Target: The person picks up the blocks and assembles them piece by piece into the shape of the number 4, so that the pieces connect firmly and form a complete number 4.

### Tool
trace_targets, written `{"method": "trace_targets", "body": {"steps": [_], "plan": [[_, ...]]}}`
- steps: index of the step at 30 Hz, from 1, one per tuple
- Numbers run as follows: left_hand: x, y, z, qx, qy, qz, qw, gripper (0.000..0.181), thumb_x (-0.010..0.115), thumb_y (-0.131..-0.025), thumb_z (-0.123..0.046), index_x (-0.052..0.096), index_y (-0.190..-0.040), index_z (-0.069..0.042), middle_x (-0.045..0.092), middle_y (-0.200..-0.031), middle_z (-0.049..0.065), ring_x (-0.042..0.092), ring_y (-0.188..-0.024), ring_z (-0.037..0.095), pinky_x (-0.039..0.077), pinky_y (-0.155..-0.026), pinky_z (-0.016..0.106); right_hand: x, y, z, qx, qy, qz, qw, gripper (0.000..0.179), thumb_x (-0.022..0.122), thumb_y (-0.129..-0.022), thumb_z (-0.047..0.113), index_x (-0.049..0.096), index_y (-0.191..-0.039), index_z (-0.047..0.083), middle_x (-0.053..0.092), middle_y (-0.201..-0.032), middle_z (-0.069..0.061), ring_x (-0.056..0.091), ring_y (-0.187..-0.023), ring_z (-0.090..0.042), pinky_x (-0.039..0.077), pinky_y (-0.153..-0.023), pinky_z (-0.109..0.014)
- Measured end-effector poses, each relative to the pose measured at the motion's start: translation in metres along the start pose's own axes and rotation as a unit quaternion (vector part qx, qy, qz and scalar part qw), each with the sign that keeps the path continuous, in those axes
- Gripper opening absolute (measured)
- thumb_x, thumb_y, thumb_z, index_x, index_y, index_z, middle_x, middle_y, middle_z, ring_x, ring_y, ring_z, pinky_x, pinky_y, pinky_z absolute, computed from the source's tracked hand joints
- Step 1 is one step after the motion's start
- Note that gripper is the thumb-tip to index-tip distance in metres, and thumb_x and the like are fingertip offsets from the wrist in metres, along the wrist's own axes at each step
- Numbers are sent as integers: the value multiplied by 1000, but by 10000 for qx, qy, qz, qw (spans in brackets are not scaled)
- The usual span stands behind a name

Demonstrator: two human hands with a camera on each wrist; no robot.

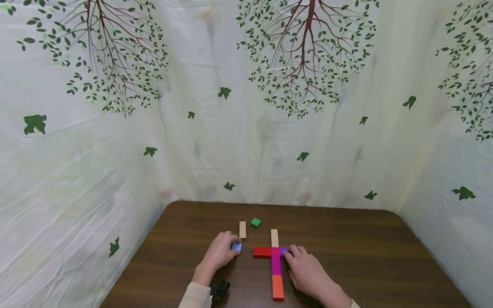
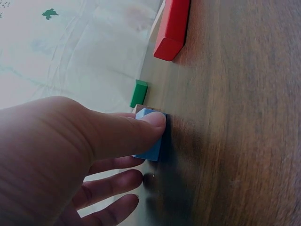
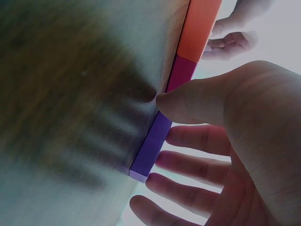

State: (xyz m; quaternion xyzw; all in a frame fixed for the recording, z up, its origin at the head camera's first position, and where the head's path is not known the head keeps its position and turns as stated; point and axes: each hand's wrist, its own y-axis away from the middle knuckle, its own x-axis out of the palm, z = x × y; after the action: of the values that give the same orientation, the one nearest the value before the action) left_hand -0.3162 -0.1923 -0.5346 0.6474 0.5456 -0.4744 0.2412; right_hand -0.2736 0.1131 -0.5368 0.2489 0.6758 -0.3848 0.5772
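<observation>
My left hand pinches a small blue block between thumb and fingers, just above or on the table. In the left wrist view the thumb lies on the blue block. My right hand is at the right arm of a cross of flat blocks. The right wrist view shows its thumb and fingers on opposite sides of a purple block. The cross also has a red block on the left, magenta blocks in the middle, an orange block nearest me and a plain wooden block farthest.
Behind the left hand a loose plain wooden block lies on the brown table, with a green block to its right. Pale cloth with printed leaves hangs around the table's far edge and sides.
</observation>
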Motion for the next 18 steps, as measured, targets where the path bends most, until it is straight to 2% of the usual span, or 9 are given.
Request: {"method": "trace_targets", "body": {"steps": [18], "plan": [[-2,-2,-4,1,98,-37,9999,22,84,-82,-17,78,-103,-12,60,-90,-2,50,-80,16,45,-69,35,0,0,0,11,34,-99,9999,45,78,-84,24,66,-123,6,57,-108,-6,57,-103,-26,55,-64,-40]]}}
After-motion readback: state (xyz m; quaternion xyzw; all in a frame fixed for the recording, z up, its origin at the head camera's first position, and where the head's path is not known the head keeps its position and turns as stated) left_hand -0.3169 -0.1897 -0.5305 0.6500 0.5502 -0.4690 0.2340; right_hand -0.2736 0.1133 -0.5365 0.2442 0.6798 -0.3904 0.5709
